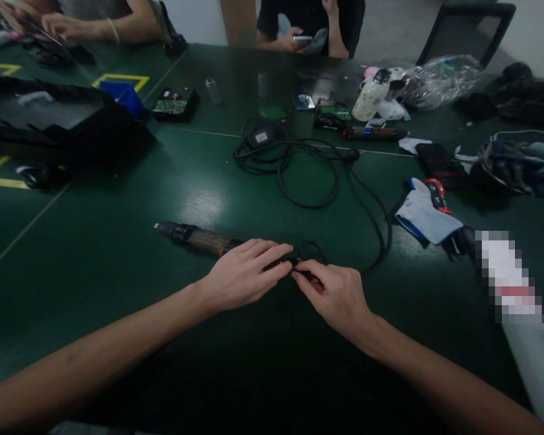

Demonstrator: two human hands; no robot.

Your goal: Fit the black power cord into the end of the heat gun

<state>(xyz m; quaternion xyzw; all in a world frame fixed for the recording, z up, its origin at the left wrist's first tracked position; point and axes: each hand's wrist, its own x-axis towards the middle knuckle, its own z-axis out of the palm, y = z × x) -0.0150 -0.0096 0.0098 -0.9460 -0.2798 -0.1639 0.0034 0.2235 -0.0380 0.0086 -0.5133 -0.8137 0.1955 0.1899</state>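
An electric screwdriver [208, 240] lies on the green table, its bit pointing left. My left hand [249, 269] is closed over its rear part, with the fingers reaching toward the tail end. At that end my right hand [338, 293] pinches the plug end of a black cable; the fingertips hide most of the plug. The fingertips of both hands nearly meet there. From the right hand the black cable [385, 241] curves up and away to a loose coil, where a black power adapter [265, 134] with a white label sits.
At left stands a large black casing [45, 121] beside a blue bin [122, 96]. Circuit-board units [174, 104], a pale bottle [370, 96] and plastic wrap [444, 81] lie toward the back. A glove [426, 214] lies at right. Two people sit across the table.
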